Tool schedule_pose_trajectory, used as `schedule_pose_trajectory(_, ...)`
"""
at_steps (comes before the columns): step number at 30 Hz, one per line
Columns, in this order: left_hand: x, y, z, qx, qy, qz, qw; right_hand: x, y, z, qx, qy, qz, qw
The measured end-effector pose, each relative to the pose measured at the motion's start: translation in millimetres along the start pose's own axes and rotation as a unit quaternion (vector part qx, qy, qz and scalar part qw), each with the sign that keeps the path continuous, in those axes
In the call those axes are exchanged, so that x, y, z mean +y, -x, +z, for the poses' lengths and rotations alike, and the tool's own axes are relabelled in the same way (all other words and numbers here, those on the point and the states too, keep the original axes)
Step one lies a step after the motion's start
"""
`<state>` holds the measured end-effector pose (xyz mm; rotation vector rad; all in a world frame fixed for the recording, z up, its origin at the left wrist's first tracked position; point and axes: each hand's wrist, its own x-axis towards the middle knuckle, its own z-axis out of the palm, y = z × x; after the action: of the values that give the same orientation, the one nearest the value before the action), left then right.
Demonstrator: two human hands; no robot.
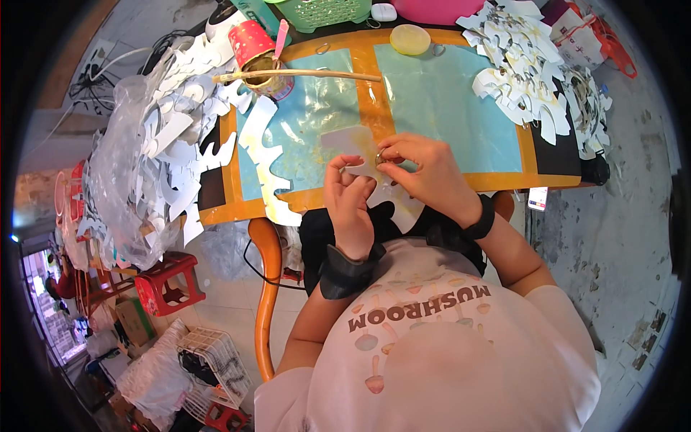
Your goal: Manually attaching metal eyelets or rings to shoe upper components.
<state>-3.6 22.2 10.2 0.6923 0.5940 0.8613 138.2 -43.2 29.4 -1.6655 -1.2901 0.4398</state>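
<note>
A white cut-out piece (400, 206) lies across the near edge of the table, its far part between my hands. My left hand (350, 201) is closed, thumb and fingers pinching the piece's left side. From the right, my right hand (426, 167) pinches a small metal ring (379, 156) between thumb and forefinger, right over the white piece. Left of my hands lies another white cut-out piece (265, 165) with a notched edge and yellowish smears. How far the piece is covered by my fingers I cannot tell.
Heaps of white cut-outs stand at left (173, 137) and right (522, 65). A red-topped tin (270, 81) holds a brush, with a thin stick (309, 73) across it. At the back are a yellow round lid (410, 40), a green basket (320, 13) and a loose ring (438, 50).
</note>
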Motion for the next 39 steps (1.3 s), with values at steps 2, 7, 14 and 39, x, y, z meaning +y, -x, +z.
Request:
schedule_pose_trajectory(2,-12.8,-4.1,-7.0,0.033,-0.114,0.027,0.993,-2.0,0.3,-0.5,-0.006,0.002,-0.007,1.0)
schedule_pose_trajectory(7,-8.3,-5.1,-6.7,0.051,-0.163,0.021,0.985,0.9,4.4,3.1,0.047,-0.039,-0.035,0.998)
schedule_pose_trajectory(14,-5.9,-1.0,-2.1,0.033,-0.085,-0.018,0.996,-3.1,0.5,2.3,0.041,0.037,-0.051,0.997)
schedule_pose_trajectory(39,-12.3,-11.8,9.1,-0.039,-0.183,0.185,0.965,-22.8,6.0,-5.4,0.091,0.063,-0.059,0.992)
